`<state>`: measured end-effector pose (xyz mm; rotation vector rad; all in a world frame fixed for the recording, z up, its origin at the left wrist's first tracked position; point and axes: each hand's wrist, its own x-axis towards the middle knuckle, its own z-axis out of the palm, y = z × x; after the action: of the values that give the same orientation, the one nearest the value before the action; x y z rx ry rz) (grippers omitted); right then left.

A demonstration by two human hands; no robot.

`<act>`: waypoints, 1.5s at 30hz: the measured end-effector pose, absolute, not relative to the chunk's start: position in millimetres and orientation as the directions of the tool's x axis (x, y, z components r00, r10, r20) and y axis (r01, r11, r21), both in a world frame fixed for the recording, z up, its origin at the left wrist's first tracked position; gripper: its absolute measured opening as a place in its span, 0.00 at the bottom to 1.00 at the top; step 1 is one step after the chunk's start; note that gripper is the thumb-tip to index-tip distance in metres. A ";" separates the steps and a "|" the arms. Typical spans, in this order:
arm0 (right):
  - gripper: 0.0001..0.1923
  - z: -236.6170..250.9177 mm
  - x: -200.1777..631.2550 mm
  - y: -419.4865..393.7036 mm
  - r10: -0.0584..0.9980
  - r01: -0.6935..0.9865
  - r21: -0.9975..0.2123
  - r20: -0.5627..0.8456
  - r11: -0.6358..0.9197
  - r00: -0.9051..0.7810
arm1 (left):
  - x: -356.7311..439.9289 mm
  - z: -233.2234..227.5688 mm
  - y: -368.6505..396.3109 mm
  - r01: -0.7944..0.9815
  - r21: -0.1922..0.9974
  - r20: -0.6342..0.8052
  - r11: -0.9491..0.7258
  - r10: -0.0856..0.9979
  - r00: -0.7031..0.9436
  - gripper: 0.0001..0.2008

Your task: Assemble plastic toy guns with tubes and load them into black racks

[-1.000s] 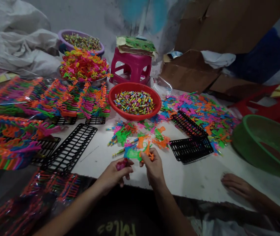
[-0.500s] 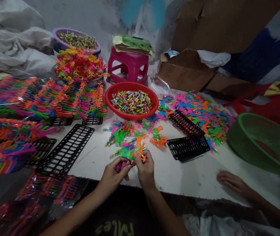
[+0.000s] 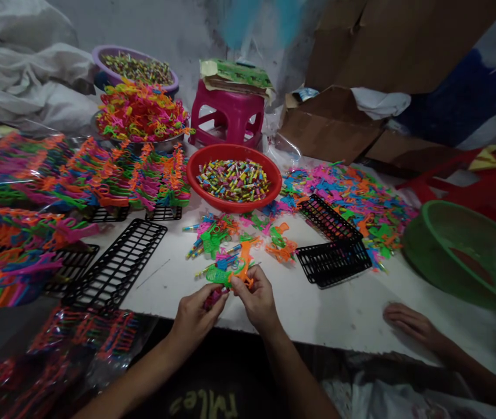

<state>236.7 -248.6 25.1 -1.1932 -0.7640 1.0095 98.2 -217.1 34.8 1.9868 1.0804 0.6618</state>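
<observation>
My left hand (image 3: 193, 311) is closed around small magenta pieces (image 3: 213, 298), partly hidden by the fingers. Beside it, my right hand (image 3: 259, 301) pinches an orange plastic toy piece (image 3: 245, 261) that looks pistol-shaped. A green plastic piece (image 3: 217, 276) lies at the fingertips; whether it is held too, I cannot tell. Both hands nearly touch, over the front edge of the white table (image 3: 239, 317). Just beyond them is a loose heap of green toy pieces (image 3: 211, 241), other colours and striped little tubes (image 3: 191, 228).
A red basin (image 3: 192, 183) of small tubes stands behind the heap. Black racks lie left (image 3: 119, 265) and right (image 3: 335, 265). Racked toys (image 3: 112, 174) fill the left; loose toys (image 3: 352, 198) the right. A green basin (image 3: 426, 250) and another person's hand (image 3: 407, 320) are at right.
My right hand has shifted slightly left and the orange piece has tilted a little. My left hand has turned slightly, its magenta pieces now more covered. The other person's hand stays put.
</observation>
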 end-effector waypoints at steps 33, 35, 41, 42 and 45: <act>0.13 -0.2 347.0 -243.5 0.533 -0.281 -0.944 -0.151 0.172 0.833 | 134.5 26.4 -191.1 0.339 0.936 -0.106 -0.099 0.836 0.538 0.18; 0.14 8.0 320.3 -243.0 0.614 -0.432 -0.876 -0.225 0.212 0.757 | 138.7 36.9 -197.4 0.268 0.947 -0.292 0.177 0.820 0.491 0.22; 0.19 30.4 264.7 -245.8 0.892 -0.652 -0.755 -0.241 0.076 0.382 | 128.3 52.4 -182.3 -0.017 0.844 -0.466 0.537 0.748 0.473 0.17; 0.21 31.0 264.3 -247.1 0.923 -0.699 -0.715 -0.254 0.023 0.290 | 122.9 55.4 -178.6 -0.056 0.826 -0.460 0.561 0.727 0.509 0.16; 0.23 28.2 263.6 -249.7 0.961 -0.754 -0.630 -0.277 -0.186 -0.005 | 111.0 62.8 -174.6 -0.051 0.807 -0.418 0.589 0.630 0.654 0.16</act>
<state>263.6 -249.7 28.2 -0.7763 -0.3524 1.5920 111.0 -174.6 62.8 0.8583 0.7668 0.4452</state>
